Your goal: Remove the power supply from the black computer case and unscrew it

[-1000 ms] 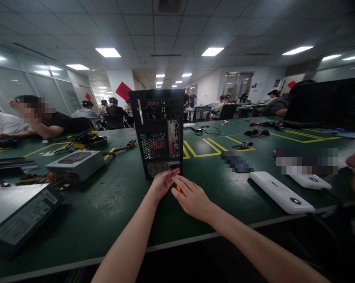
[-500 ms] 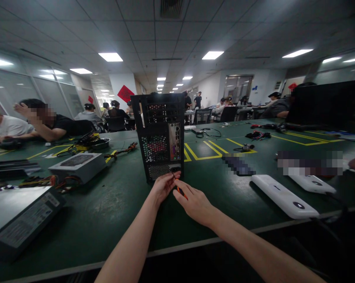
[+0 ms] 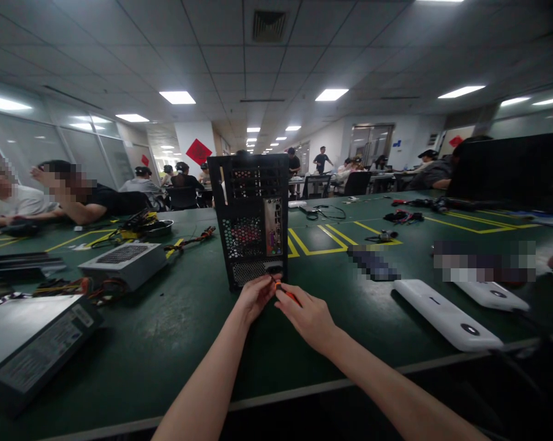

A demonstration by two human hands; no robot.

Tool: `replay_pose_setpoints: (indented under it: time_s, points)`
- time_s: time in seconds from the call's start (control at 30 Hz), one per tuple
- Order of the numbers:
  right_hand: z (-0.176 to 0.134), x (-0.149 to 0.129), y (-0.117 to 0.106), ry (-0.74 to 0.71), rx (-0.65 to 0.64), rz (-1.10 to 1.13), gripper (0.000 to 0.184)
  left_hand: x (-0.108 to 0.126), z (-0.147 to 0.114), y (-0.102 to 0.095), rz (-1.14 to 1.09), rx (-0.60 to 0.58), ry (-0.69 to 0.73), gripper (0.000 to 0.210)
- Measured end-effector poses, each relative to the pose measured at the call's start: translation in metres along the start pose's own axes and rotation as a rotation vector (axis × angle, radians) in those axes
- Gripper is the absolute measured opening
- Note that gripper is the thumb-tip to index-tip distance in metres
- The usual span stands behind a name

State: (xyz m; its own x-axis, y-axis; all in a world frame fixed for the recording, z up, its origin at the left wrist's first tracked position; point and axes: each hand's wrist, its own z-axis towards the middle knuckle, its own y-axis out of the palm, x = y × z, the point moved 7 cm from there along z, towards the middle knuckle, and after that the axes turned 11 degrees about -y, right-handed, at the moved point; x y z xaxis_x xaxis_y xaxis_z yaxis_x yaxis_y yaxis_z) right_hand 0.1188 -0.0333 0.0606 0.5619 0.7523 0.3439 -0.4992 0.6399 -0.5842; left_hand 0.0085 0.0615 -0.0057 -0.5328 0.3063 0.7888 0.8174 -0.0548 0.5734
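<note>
A black computer case [image 3: 252, 184] stands upright on the green table, its perforated back panel with the port plate facing me. My right hand [image 3: 309, 315] is closed around the orange handle of a screwdriver [image 3: 291, 294], which points up and left at the lower right of the case back. My left hand [image 3: 256, 299] is by the case's bottom edge, its fingertips pinched together at the screwdriver's tip. Whatever lies between those left fingertips is too small to make out. Just above them sits the power socket [image 3: 274, 269] of the case.
Two grey power supplies [image 3: 124, 264] with bundled cables lie on the left. To the right are white power banks [image 3: 446, 313], a dark phone [image 3: 373, 263] and a black monitor [image 3: 510, 168]. Cables lie farther back on the table [image 3: 175, 343]. Other people sit at the left and behind.
The view has tilted up slightly, so the case sits lower in the picture. More of the orange handle shows as my right hand has shifted around it. My left hand keeps its pinch.
</note>
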Motion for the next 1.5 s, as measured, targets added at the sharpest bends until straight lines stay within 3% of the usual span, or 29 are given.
replay_pose_setpoints:
  time_s: [0.1,0.27,0.47,0.63,0.83,1.07,1.27,1.5]
  points:
    - [0.0,0.002,0.0,0.024,-0.008,0.018,0.017,0.0,0.001,-0.002,-0.007,0.001,0.01,0.013]
    - [0.004,-0.007,0.001,-0.073,-0.035,0.026,0.022,-0.001,0.003,-0.003,-0.015,-0.007,-0.007,0.015]
    - [0.002,0.004,-0.002,0.059,0.005,0.001,0.026,-0.001,0.004,-0.004,-0.04,-0.018,-0.005,0.011]
    - [0.001,-0.006,0.004,-0.06,-0.052,0.012,0.028,-0.002,0.004,-0.003,-0.026,-0.044,-0.006,0.014]
    - [-0.005,0.013,0.003,0.156,-0.003,-0.04,0.021,-0.001,0.005,-0.005,-0.036,0.005,-0.015,0.011]
    - [0.0,-0.005,0.002,-0.053,-0.021,-0.022,0.028,0.0,0.002,-0.004,-0.014,-0.014,0.007,0.011]
    - [-0.003,0.005,0.0,0.061,-0.041,-0.078,0.02,-0.002,0.004,-0.006,-0.034,0.017,-0.008,0.009]
    - [0.001,-0.011,0.003,-0.083,-0.049,-0.11,0.021,0.001,-0.001,-0.001,0.002,0.001,0.007,0.011]
